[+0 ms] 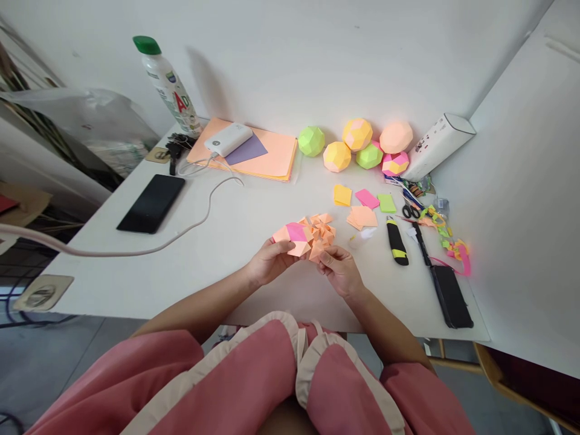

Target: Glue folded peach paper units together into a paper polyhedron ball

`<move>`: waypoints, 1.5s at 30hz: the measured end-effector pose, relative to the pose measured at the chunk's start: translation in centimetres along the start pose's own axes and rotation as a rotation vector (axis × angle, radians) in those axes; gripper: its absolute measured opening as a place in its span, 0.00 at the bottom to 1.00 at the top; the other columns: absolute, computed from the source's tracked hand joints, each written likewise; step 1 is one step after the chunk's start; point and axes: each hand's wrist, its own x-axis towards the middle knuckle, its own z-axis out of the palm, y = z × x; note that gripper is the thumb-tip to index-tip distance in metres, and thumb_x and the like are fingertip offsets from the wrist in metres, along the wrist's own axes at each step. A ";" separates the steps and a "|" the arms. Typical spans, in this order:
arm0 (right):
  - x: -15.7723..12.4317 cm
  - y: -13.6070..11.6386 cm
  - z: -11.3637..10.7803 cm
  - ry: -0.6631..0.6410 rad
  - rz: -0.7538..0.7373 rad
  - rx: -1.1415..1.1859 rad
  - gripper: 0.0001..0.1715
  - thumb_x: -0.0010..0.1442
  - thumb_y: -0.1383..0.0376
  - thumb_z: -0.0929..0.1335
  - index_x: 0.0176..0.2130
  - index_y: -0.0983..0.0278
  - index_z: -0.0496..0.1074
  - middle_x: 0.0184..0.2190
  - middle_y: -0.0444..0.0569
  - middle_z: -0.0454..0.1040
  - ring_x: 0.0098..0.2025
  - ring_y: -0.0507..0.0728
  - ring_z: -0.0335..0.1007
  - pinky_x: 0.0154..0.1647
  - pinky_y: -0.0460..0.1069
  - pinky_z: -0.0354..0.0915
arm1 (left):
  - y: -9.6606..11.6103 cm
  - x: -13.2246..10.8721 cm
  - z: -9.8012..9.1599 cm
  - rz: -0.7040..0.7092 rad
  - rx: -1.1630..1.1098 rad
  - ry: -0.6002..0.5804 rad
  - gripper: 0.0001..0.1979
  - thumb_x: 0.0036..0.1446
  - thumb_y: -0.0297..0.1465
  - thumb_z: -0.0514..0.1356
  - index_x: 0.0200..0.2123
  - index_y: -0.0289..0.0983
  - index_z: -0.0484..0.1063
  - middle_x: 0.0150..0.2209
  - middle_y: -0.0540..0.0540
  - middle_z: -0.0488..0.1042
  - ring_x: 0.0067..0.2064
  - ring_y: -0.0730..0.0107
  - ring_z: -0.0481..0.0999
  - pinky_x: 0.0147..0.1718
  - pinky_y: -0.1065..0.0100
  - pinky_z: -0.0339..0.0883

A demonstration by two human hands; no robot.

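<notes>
My left hand [270, 263] is closed on a partly built faceted paper model [295, 233] in peach and bright pink, its thumb on the near side. Between the thumb and fingers of my right hand [343, 272] is a folded peach paper piece [316, 251] at the model's right edge. I cannot tell whether that piece is joined to the model. Just behind it lies a heap of folded peach paper pieces [323, 226]. Small square papers lie farther back: a peach stack [362, 217], yellow ones [342, 195], pink ones [367, 198] and green ones [386, 203].
Several finished paper balls [337, 157] sit against the wall. To the right are a black-and-yellow cutter [397, 241], scissors [411, 211], paper scraps and a black case [452, 296]. A phone [151, 203], a cabled power bank [229, 139] and a spray bottle [170, 87] stand left.
</notes>
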 end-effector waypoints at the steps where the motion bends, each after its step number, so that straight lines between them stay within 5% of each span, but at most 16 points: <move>1: 0.0 0.0 0.0 0.002 0.006 -0.002 0.12 0.44 0.59 0.77 0.22 0.62 0.74 0.16 0.39 0.66 0.19 0.47 0.58 0.23 0.47 0.54 | 0.0 0.0 0.0 0.001 0.005 -0.005 0.06 0.49 0.28 0.60 0.33 0.33 0.74 0.27 0.46 0.72 0.31 0.68 0.70 0.38 0.62 0.66; 24: -0.2 -0.2 0.4 0.026 0.003 -0.036 0.13 0.44 0.58 0.77 0.21 0.62 0.75 0.17 0.41 0.67 0.21 0.48 0.61 0.23 0.47 0.58 | -0.4 -0.1 0.1 0.000 0.016 0.064 0.09 0.48 0.28 0.63 0.36 0.32 0.75 0.32 0.44 0.76 0.34 0.64 0.74 0.39 0.61 0.67; 35: -0.3 -0.2 1.2 0.066 0.024 -0.026 0.14 0.41 0.57 0.77 0.21 0.63 0.75 0.17 0.41 0.68 0.21 0.48 0.62 0.24 0.47 0.60 | -0.9 0.0 -0.1 0.031 0.078 0.072 0.11 0.49 0.31 0.63 0.36 0.32 0.75 0.37 0.40 0.78 0.43 0.55 0.76 0.45 0.55 0.67; 45: -0.4 -0.1 1.3 0.086 0.027 -0.048 0.14 0.42 0.57 0.77 0.21 0.63 0.74 0.18 0.41 0.68 0.22 0.49 0.63 0.24 0.47 0.63 | -1.1 -0.1 -0.1 0.066 0.112 0.172 0.10 0.47 0.30 0.65 0.34 0.32 0.75 0.31 0.44 0.77 0.37 0.61 0.75 0.39 0.60 0.67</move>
